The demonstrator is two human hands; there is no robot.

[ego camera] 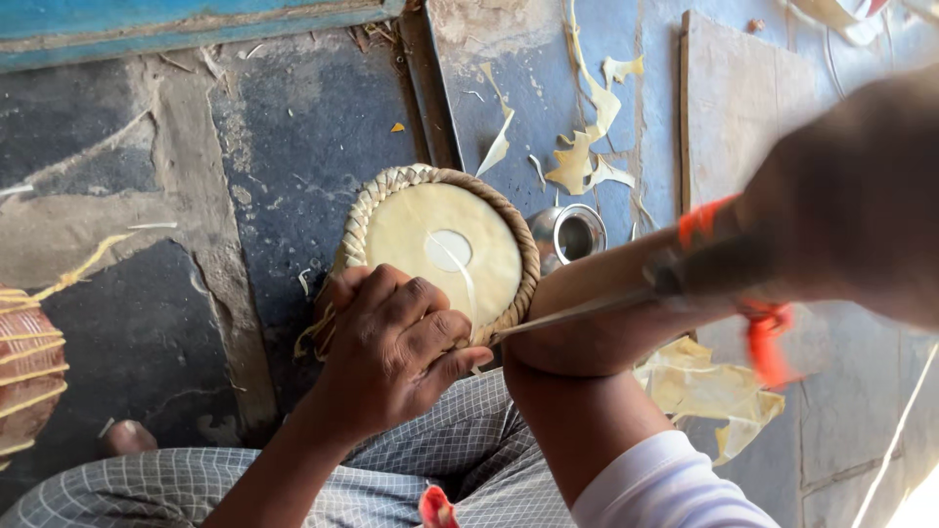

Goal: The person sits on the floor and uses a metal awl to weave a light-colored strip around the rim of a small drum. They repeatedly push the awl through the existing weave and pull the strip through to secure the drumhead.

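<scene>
1. The stone floor (pixel 293 127) carries everything: blue-grey slabs with pale cracks, a blue painted edge along its far side.
2. The small drum (pixel 430 244) sits near the middle of the floor, against the person's checked-cloth lap (pixel 430 460), its pale skin with a white centre patch facing up inside a braided rim.
3. The left hand (pixel 391 342) is closed in a firm grip on the drum's near rim.
4. The right hand (pixel 841 196), close to the camera and blurred, is wrapped around the orange-banded handle of a thin metal tool (pixel 577 313) whose tip meets the rim beside the left fingers.
5. A steel cup (pixel 572 235) stands just past the drum; pale hide scraps (pixel 587 147) lie toward the far right.
6. Risk, as I judge it: a slipping tip could jab the left fingers or pierce the skin.
7. Hidden: the drum's body, the tool's exact tip, and a laced object cut off at the left edge.
</scene>
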